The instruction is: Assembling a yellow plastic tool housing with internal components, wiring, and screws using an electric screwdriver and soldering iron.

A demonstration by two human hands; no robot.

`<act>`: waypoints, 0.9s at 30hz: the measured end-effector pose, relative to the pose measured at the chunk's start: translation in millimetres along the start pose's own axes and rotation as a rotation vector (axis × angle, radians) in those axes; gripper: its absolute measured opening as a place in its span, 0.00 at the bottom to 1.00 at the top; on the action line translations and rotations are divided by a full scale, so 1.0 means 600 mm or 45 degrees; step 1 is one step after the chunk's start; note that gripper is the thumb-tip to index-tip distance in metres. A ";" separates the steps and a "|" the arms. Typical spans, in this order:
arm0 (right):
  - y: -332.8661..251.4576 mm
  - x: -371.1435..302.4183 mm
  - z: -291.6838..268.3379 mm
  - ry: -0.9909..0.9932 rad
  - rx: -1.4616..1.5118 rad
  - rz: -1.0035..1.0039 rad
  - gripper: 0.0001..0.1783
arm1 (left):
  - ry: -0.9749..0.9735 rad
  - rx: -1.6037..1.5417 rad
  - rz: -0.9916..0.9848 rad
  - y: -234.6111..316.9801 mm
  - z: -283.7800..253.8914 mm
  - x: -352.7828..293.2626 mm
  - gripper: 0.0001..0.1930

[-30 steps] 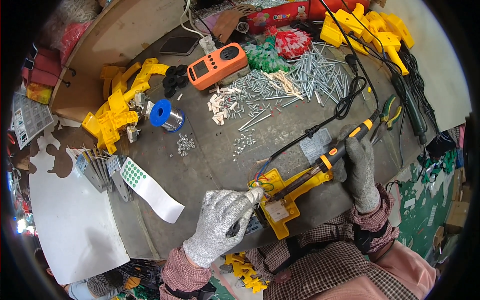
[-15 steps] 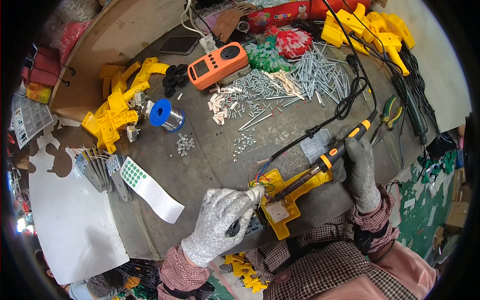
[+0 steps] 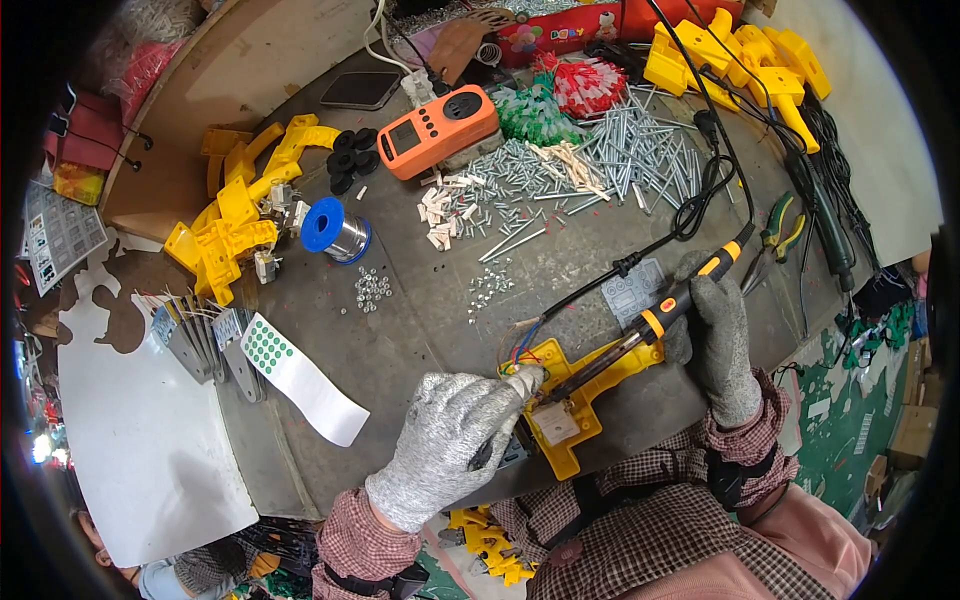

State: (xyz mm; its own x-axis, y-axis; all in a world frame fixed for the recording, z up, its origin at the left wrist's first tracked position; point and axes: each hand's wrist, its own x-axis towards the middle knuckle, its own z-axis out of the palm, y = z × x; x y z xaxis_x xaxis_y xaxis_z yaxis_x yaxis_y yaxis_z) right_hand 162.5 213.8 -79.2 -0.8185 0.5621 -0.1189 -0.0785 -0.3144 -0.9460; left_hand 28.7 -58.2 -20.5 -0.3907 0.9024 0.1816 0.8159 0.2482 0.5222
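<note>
My right hand [image 3: 718, 335], in a grey glove, grips a soldering iron [image 3: 665, 310] with a black and orange handle. The iron slants down to the left, its tip end over a yellow plastic housing half [image 3: 570, 455]. My left hand [image 3: 445, 440], also gloved, pinches at thin coloured wires [image 3: 522, 353] at the housing's left side; the pinched ends are hidden under the fingertips. A pale square part [image 3: 556, 423] sits inside the housing, just below the iron's tip. A black cable [image 3: 585, 288] leads to the wires from the upper right.
A blue solder spool [image 3: 322, 226], small nuts [image 3: 372, 290] and a white strip with green dots [image 3: 310, 385] lie left. Farther back are an orange power meter [image 3: 437, 132], loose screws [image 3: 640, 150] and yellow housings [image 3: 215, 250]. Pliers [image 3: 775, 235] lie right, near another black iron [image 3: 828, 225].
My left hand has shifted slightly to the right, its fingertips closer to the iron's tip. My right hand and the soldering iron have stayed nearly still.
</note>
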 end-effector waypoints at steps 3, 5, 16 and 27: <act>0.000 0.000 0.000 0.012 -0.008 0.012 0.17 | -0.080 0.077 -0.054 0.007 -0.003 0.006 0.21; 0.002 0.000 0.001 0.020 -0.013 0.011 0.17 | 0.000 0.144 0.055 0.004 0.000 0.007 0.24; -0.007 0.001 0.013 0.103 -0.140 -0.023 0.22 | 0.148 -0.068 -0.063 -0.013 -0.046 0.014 0.18; 0.012 0.001 -0.010 0.031 -0.085 -0.013 0.17 | -0.106 -0.166 -0.008 -0.025 -0.016 0.047 0.22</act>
State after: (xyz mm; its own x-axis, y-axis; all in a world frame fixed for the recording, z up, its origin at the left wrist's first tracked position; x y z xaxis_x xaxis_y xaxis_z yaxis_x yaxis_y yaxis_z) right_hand 164.8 216.2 -87.8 -0.8035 0.5840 -0.1157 -0.0480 -0.2572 -0.9652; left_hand 1.4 -40.0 -15.5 -0.3546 0.9284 0.1108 0.7493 0.2113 0.6276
